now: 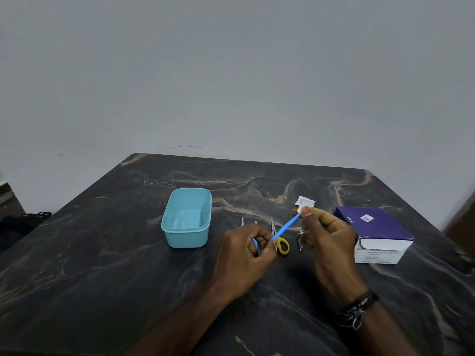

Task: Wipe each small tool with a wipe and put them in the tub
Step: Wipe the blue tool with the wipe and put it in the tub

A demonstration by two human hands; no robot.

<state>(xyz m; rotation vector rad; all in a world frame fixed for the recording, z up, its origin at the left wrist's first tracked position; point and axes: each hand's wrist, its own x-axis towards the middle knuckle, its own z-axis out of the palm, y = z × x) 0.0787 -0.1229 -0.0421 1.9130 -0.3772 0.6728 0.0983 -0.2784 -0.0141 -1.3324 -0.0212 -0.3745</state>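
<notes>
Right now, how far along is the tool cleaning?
Barely begun: the tub holds nothing. The left hand holds a blue tool while the right hand pinches a wipe on its tip. The scissors, tweezers and nail clipper wait on the table.

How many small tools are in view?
4: blue tool held by both hands; tweezers, yellow-handled scissors, nail clipper on the table. Hands may hide more.

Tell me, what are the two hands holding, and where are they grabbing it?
The left hand pinches a blue stick tool at its lower end. The right hand pinches a white wipe around the tool's top tip.
</notes>
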